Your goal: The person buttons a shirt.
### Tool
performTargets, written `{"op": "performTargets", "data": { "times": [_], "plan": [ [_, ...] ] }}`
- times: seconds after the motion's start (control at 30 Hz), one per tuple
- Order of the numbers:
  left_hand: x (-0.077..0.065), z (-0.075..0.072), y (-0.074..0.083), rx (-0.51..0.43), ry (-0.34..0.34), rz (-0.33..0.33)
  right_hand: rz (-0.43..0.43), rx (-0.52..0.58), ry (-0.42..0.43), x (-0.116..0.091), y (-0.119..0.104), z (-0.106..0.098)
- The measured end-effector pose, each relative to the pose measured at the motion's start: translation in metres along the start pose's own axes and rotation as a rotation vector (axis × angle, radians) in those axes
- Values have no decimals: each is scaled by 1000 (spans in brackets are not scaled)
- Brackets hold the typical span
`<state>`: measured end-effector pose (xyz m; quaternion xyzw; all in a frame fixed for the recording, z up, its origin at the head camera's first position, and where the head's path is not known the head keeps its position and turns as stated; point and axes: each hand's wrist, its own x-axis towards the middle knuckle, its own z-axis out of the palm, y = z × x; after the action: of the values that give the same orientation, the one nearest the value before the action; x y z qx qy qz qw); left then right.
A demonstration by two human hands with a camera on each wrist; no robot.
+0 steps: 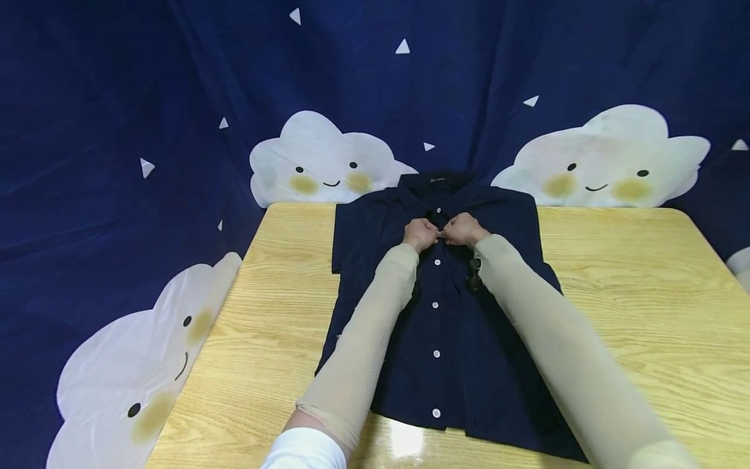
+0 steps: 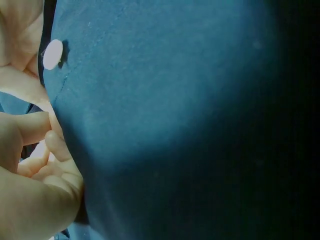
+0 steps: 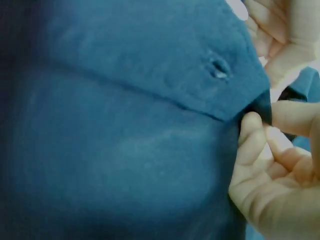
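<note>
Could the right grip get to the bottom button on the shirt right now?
Probably yes: nothing covers the bottom button, though the right grip would first have to let go of the shirt.

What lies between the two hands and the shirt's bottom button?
Three white buttons in a row down the dark shirt, seen in the head view.

We see white glare on the brightly lit desk (image 1: 281,306); in both soft-focus wrist views, dark shadow swallows part of the navy button-up shirt (image 2: 155,100).
</note>
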<state>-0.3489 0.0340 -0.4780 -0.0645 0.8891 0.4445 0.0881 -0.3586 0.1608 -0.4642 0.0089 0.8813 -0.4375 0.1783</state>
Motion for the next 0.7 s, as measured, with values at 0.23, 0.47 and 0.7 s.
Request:
{"op": "performTargets", "data": {
  "times": [0.23, 0.47, 0.7],
  "plan": [
    [1, -2, 1, -4, -17, -5, 77, 168, 0, -1, 1, -1],
    [1, -4, 1, -17, -21, -24, 110, 189, 7, -1, 1, 1],
    [1, -4, 0, -8, -18, -20, 135, 279, -43, 0, 4, -2]
  ]
}}
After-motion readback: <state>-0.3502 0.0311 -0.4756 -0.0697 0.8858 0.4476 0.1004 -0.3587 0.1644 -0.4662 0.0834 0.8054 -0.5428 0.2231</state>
